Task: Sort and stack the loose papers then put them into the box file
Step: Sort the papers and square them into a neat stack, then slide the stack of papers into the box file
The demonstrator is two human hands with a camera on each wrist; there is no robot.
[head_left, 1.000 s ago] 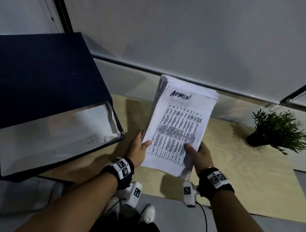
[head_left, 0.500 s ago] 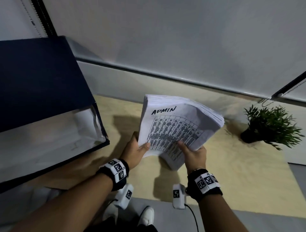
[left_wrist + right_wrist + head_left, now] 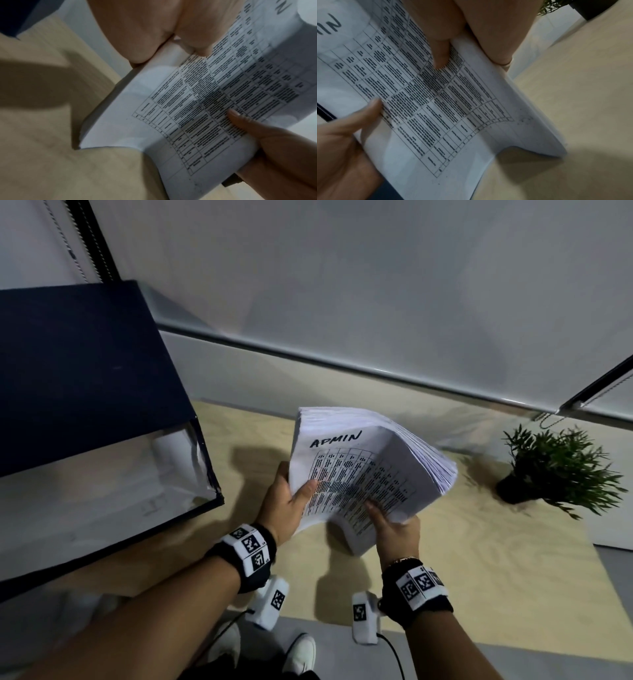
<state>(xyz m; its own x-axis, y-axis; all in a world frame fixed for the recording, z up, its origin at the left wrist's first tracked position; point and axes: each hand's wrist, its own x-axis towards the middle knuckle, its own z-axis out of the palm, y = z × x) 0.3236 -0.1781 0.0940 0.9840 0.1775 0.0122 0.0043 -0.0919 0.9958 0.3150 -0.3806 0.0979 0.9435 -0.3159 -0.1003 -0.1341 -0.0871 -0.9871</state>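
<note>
A thick stack of white papers [image 3: 359, 470], its top sheet a printed table headed "ADMIN", is held over the wooden table between both hands. My left hand [image 3: 287, 508] grips its left edge, thumb on the top sheet. My right hand [image 3: 394, 525] grips the lower right edge, thumb on the print, and the stack bends downward between them. Both wrist views show the same stack [image 3: 197, 108] [image 3: 436, 101] with a thumb pressed on the table print. The dark blue box file [image 3: 85, 422] lies open at the left, its pale inside facing up.
A small potted plant [image 3: 555, 470] stands at the right on the light wooden table [image 3: 479, 559]. A white wall with a ledge runs behind. My shoes show beyond the table's near edge.
The stack has come down from nearly upright to lying flatter over the table, and it now sags between my hands. Both hands kept their grip.
</note>
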